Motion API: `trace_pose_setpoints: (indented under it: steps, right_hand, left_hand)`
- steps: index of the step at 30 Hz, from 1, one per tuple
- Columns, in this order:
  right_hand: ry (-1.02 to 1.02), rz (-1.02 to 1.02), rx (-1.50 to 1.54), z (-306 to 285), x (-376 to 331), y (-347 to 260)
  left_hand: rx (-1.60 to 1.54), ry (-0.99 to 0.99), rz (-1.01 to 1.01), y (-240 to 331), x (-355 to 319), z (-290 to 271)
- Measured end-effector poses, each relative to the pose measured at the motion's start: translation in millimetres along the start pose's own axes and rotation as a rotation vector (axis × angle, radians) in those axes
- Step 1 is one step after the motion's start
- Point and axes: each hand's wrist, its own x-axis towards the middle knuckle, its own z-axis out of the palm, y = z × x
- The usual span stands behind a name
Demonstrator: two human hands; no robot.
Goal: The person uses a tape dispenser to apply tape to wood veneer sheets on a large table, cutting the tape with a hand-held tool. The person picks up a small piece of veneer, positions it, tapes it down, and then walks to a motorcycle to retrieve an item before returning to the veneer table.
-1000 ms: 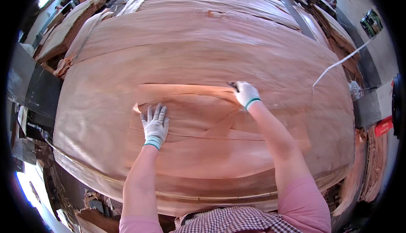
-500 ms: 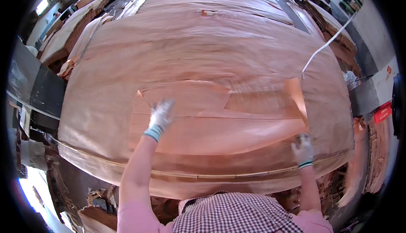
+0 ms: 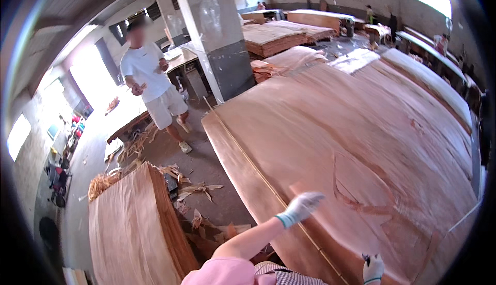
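A large stack of thin reddish wood veneer sheets (image 3: 289,125) fills the right of the view. On its top lies a loose veneer piece (image 3: 330,228), with torn-edged openings beyond it. My left hand (image 3: 304,206), in a white glove with a teal cuff, is over the near edge with fingers stretched out, holding nothing; whether it touches the veneer I cannot tell. My right hand (image 3: 373,268), gloved too, is low on the right by the loose piece, its fingers closed around a small dark thing I cannot make out. A thin bamboo strip (image 3: 261,175) runs along the stack's near edge.
A person (image 3: 150,78) in white stands on the floor to the left. Another veneer stack (image 3: 134,223) is at lower left, with scraps (image 3: 199,189) beside it. A square pillar (image 3: 219,42) rises behind, near further stacks (image 3: 274,37).
The view has swung left, bringing the person, pillar and left-hand stack into sight. My left hand still has its fingers stretched out; my right stays closed near the loose veneer piece.
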Motion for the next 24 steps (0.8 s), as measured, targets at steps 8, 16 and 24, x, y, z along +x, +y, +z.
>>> trace_pose_setpoints:
  steps: [8,16,24]
  right_hand:
    - [0.023,-0.088,0.736,-15,-2,-14]
    - [0.059,-0.043,1.108,-7,25,-76]
    - [-0.234,0.179,1.265,-22,4,-93]
  left_hand:
    - [-0.869,1.013,-0.058,-7,-5,-276]
    - [-1.415,1.233,0.123,36,6,-413]
    - [-1.146,1.365,0.304,52,2,-349]
